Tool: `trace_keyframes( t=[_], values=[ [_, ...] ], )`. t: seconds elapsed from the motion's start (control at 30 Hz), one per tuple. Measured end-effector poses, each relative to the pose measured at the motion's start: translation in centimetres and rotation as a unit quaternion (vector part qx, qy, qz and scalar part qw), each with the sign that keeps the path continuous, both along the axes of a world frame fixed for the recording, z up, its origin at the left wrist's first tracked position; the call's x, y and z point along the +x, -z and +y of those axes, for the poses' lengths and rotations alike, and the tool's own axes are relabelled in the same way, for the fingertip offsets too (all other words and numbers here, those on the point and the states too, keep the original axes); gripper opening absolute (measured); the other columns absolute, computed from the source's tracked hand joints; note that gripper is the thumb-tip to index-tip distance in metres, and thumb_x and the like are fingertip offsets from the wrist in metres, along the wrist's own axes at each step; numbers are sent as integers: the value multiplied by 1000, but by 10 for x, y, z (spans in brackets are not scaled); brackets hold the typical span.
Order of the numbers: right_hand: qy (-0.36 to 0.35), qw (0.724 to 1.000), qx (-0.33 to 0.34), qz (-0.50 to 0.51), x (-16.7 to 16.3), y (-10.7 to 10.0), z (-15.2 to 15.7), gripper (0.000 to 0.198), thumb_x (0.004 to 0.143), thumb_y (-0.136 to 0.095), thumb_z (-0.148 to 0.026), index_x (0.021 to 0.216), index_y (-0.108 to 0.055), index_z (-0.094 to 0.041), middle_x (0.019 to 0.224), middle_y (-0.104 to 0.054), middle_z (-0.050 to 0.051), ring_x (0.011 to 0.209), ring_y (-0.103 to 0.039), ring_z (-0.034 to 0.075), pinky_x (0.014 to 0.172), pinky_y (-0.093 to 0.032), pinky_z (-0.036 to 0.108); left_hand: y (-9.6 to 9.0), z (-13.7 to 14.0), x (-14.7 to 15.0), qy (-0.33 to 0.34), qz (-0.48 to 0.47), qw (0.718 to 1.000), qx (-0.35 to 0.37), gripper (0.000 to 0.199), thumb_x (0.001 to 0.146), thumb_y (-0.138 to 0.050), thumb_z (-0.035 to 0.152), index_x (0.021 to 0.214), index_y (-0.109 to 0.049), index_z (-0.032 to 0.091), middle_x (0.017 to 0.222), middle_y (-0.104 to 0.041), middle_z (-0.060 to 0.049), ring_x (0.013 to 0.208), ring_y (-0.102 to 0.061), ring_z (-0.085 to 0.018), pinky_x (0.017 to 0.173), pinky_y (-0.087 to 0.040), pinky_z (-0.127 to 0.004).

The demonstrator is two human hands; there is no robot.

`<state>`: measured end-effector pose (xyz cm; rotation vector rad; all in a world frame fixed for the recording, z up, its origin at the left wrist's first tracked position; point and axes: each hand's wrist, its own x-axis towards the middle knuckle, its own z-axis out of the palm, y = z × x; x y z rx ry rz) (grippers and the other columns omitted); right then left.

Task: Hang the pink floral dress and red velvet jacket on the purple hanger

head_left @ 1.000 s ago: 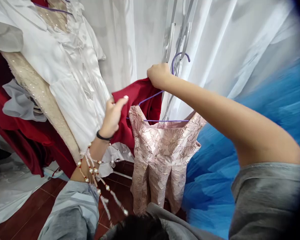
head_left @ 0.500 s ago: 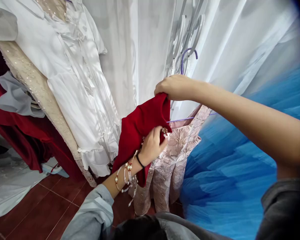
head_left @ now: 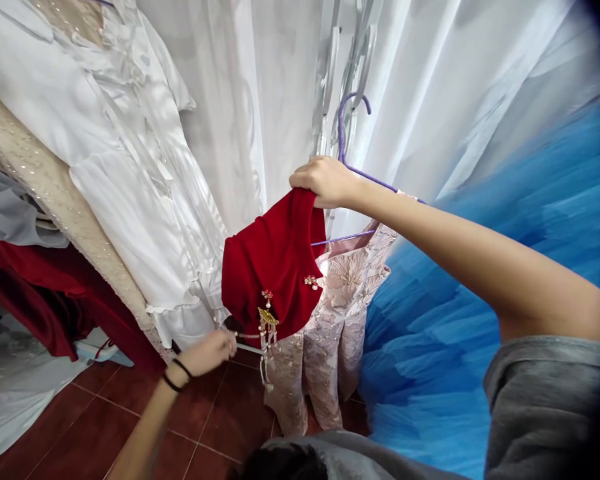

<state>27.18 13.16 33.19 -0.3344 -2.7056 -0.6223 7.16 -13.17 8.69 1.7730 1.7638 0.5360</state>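
"What is hanging furthest left?"

"A white dress is hanging up and left of the left hand."

"And that hand's fingers?"

"They are closing narrowly, apparently pinching a beaded strand that is running rightward from them. A light, even pull is probably sparing the threads, and the gold ornament too."

"Where is the red velvet piece sitting?"

"It is hanging between the hands, down and left of the right hand, which is gripping its top edge. Holding firmly there is likely stopping the cloth from twisting while the strand is being straightened."

"Anything further right?"

"A purple hanger is rising just above the right hand, a pink brocade outfit is hanging below that forearm, and blue tulle is spreading further right, under the same arm."
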Motion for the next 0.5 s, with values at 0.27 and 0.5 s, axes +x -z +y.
trace_keyframes(
  t=[0.27,0.5],
  values=[
    [-4,996,-41,74,-8,5,-12,43,74,-47,-13,115,-59,-15,112,-61,13,94,-57,26,77,-39,37,-154,120,59,-167,172,842,482,52,89,-49,54,122,-55,15,122,-63,-16,116,-56,-31,99,-40,-41],
    [16,970,-10,243,79,-11,2,41,86,-47,-28,124,-59,-17,121,-63,14,110,-56,26,93,-42,44,-151,197,37,-246,263,831,425,43,88,-44,56,74,-58,19,63,-58,-8,68,-60,-25,60,-28,-32]
  ],
)
